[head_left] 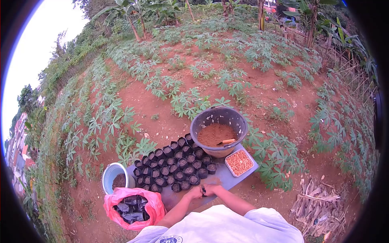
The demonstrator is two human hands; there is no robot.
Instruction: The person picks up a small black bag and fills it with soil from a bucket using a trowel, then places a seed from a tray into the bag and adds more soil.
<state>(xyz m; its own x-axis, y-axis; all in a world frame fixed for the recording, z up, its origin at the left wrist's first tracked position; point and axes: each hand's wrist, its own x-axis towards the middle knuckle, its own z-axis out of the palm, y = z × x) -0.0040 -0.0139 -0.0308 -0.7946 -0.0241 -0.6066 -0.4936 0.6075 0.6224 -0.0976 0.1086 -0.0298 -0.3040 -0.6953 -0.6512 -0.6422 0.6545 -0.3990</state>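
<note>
My left hand and my right hand meet low over the near side of the grey board. A small dark thing shows where they come together; I cannot tell whether either hand holds it. The fingers are too small and overlapped to make out. Just beyond my hands, many black plastic seedling bags filled with dark soil stand packed in rows. To the right on the board is a clear square tub of orange-yellow kernels.
A large dark bucket of brown soil, with an orange-handled trowel, stands at the board's far side. Left are a pale bucket and a pink bag of black plastic. Leafy plants and dry stalks lie around.
</note>
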